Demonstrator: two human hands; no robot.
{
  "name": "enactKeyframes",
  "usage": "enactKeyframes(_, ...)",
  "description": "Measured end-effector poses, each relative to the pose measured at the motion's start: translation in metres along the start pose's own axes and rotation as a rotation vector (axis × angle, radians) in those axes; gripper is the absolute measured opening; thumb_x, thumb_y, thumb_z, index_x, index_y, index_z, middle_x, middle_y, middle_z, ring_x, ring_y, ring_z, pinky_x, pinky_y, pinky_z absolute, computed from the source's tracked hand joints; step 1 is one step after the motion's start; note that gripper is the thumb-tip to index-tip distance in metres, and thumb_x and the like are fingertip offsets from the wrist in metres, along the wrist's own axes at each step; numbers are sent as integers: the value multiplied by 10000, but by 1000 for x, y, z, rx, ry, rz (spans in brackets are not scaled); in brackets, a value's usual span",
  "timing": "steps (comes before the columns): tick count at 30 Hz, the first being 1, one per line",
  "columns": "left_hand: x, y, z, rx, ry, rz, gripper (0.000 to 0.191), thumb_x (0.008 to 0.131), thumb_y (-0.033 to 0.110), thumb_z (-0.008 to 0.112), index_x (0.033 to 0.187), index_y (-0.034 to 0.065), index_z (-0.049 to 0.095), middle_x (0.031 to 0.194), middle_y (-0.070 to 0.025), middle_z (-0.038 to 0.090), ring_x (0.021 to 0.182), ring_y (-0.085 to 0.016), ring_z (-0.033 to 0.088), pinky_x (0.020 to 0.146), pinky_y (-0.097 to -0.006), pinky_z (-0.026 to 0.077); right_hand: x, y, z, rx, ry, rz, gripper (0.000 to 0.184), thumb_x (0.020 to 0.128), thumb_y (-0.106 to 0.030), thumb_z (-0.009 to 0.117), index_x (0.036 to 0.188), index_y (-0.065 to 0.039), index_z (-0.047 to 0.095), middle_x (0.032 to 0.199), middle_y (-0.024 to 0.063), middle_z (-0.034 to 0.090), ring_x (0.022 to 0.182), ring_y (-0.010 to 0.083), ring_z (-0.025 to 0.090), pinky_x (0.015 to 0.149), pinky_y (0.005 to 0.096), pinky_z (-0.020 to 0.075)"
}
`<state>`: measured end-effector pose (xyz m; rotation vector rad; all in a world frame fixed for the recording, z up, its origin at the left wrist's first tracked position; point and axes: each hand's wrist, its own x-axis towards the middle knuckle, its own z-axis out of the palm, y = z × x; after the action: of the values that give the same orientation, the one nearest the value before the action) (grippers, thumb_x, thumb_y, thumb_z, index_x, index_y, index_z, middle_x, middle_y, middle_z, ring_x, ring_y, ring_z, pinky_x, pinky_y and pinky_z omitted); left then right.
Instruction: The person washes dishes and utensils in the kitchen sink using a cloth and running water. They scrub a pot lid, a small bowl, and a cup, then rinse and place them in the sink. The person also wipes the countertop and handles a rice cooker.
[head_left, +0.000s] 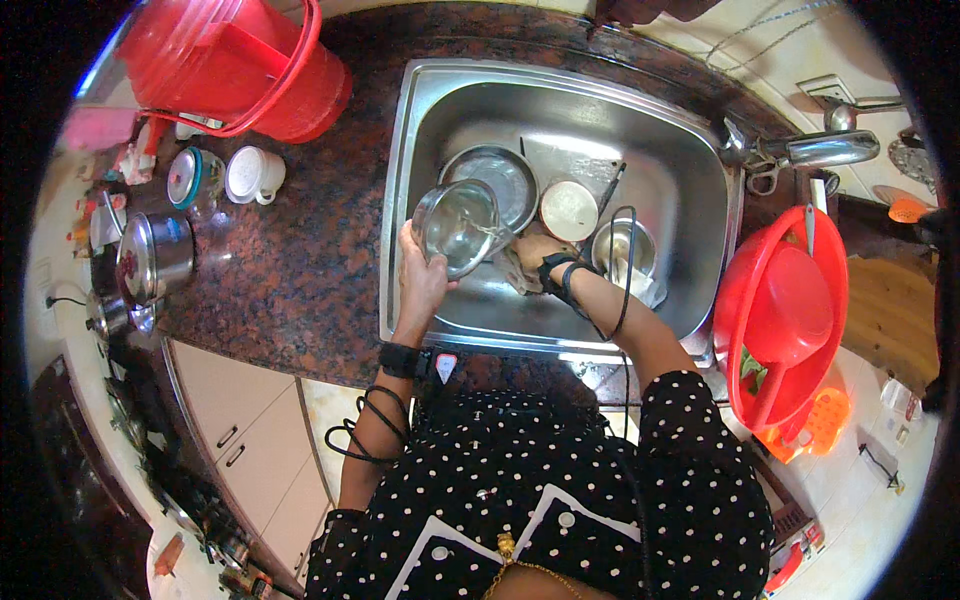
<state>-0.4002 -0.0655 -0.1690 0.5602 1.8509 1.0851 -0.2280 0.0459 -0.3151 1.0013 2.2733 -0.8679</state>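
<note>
My left hand (424, 274) grips the near-left rim of a shiny bowl (456, 229), thumb over the edge. The bowl is tilted to the right above the sink, with clear water at its right side. My right hand (536, 251) is low in the stainless steel sink (517, 319), next to a crumpled brownish cloth-like thing (523, 279); its fingers are mostly hidden, so its hold is unclear. Behind the hands lie a round metal pan (502, 169) and a white bowl (570, 211). A small metal pot (624, 244) with a whitish crumpled thing (641, 285) stands right of my right wrist.
A dark-handled utensil (611, 191) leans in the sink. The faucet (817, 150) is at the back right. A red basin (724, 330) with a red scoop (795, 307) stands right of the sink. Leftward are a red bucket (247, 75), white mug (253, 174), jar (196, 178) and lidded pot (154, 259).
</note>
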Motion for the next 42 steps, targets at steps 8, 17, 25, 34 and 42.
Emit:
enactKeyframes(8, 0, 4, 2, 114, 20, 20, 690, 780, -60, 435, 1398, 78, 161, 1281, -224, 439, 915, -319, 626, 512, -333, 594, -94, -10, -115, 699, -153, 62, 265, 729, -164, 673, 959, -84, 567, 661, 48, 564, 456, 153, 537, 381, 299, 418)
enactKeyframes(17, -15, 10, 19, -284, -231, -151, 561, 754, -49, 436, 1258, 89, 230, 1189, -209, 425, 946, -373, 595, 565, -445, 616, -127, -77, -136, 98, 690, -316, 282, 761, -191, 620, 1017, -110, 534, 744, 158, 622, 639, 305, 649, 526, 444, 497)
enactKeyframes(25, -24, 2, 21, -257, -44, 22, 587, 799, -49, 489, 1326, 103, 281, 1225, -206, 473, 844, -352, 644, 460, -397, 603, -100, -101, -91, 12, 374, -116, 348, 766, -240, 612, 1048, -55, 527, 905, 221, 650, 885, 368, 638, 729, 465, 499)
enactKeyframes(34, -13, 2, 7, -248, -14, 211, 556, 746, -68, 455, 1278, 61, 360, 1144, -189, 523, 911, -316, 621, 618, -392, 604, -154, -114, -134, -36, 552, -304, 416, 782, -435, 583, 991, -75, 580, 793, 199, 651, 733, 363, 648, 653, 465, 509)
enactKeyframes(42, -42, 32, 4, -154, -82, 177, 608, 803, -19, 460, 1372, 72, 268, 1221, -193, 479, 891, -334, 627, 471, -344, 601, -147, -116, -168, -89, 989, -154, 555, 737, -483, 673, 1084, -92, 487, 717, 161, 647, 640, 343, 645, 520, 448, 484)
